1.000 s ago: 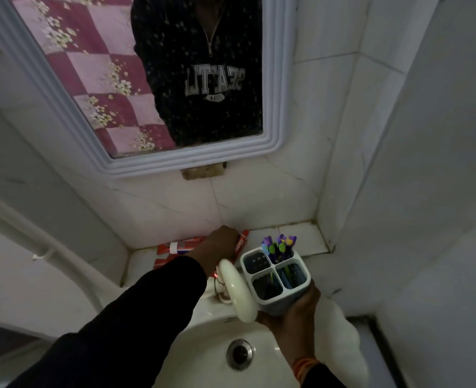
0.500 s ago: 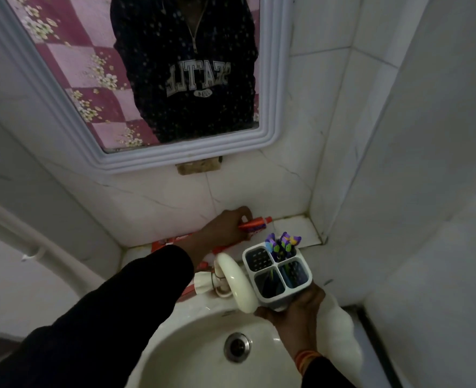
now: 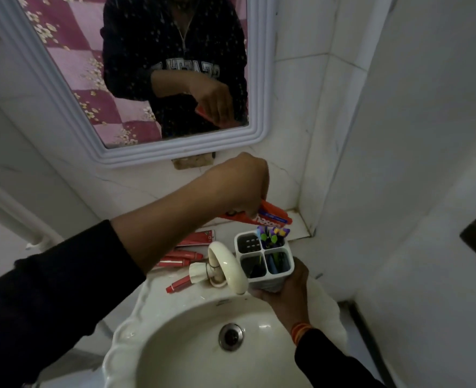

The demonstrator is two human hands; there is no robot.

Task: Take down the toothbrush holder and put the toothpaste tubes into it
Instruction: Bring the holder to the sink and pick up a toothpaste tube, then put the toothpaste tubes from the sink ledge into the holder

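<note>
My right hand [image 3: 283, 294] grips a white toothbrush holder [image 3: 262, 261] with four compartments from below, over the sink's right rim. Purple and green toothbrush heads [image 3: 271, 234] stick out of its far right compartment. My left hand [image 3: 239, 186] holds a red toothpaste tube [image 3: 270, 217] in the air just above and behind the holder. Several more red tubes [image 3: 185, 254] lie on the ledge behind the tap, partly hidden by my left forearm.
A cream curved tap [image 3: 225, 266] stands right beside the holder's left side. The white sink [image 3: 153, 309] with its drain [image 3: 230, 336] lies below. A white-framed mirror [image 3: 259, 133] hangs above the ledge. Tiled walls close the corner at right.
My left hand has lifted a red tube off the ledge and brought it up and right, over the holder. The holder in my right hand has hardly moved.
</note>
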